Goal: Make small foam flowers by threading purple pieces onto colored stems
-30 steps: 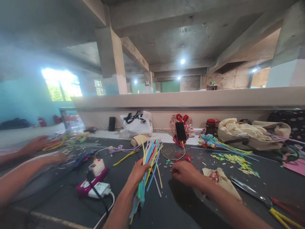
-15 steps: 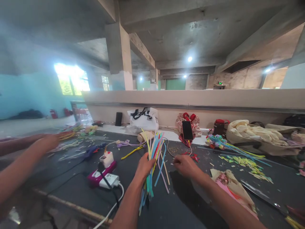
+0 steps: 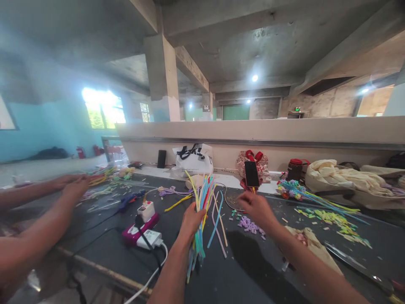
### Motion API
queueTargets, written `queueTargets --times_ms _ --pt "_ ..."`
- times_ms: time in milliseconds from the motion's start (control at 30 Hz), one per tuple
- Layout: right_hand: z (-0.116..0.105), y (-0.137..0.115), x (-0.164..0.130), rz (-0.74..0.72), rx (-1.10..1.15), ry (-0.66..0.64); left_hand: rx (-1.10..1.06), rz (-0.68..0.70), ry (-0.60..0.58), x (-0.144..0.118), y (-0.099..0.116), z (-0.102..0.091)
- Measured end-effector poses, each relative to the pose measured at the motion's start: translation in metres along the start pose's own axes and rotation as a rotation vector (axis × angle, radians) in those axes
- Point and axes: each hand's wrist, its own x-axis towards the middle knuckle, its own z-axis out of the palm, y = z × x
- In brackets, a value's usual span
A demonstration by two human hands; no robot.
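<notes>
My left hand is closed round a bundle of thin coloured pipe cleaners, held upright-leaning over the dark table. Several loose stems, lilac, blue and cream, lie just right of the bundle. Beyond the small purple cut pieces, my right hand hovers palm down, its fingers bent and a little apart. Nothing shows in it, though its far side is hidden. A few green bits lie beside the purple ones.
A power strip with chargers and cables sits left. Another person's hands work at far left. Behind stand a white bag and a phone. Yellow-green pieces, scissors-like metal blades and a cloth bag lie right.
My right hand has moved away and slightly right, its fingers loosening from a fist; purple and green pieces now show beneath. My left hand keeps its bundle. The view has shifted slightly.
</notes>
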Motion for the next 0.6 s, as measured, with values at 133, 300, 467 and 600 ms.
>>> queueTargets --times_ms 133,300,467,600 --pt "0.043 -0.019 -0.019 -0.075 -0.079 -0.206 -0.125 -0.019 -0.045 -0.003 0.002 0.002" --pt "0.073 -0.032 -0.031 -0.031 -0.192 -0.287 -0.308 -0.052 -0.148 -0.006 0.007 0.002" --pt "0.075 -0.03 -0.025 0.071 -0.138 -0.298 -0.446 -0.08 -0.227 -0.009 0.01 0.003" --pt "0.067 -0.024 -0.019 0.154 0.061 -0.259 -0.505 -0.088 -0.249 -0.011 0.009 0.005"
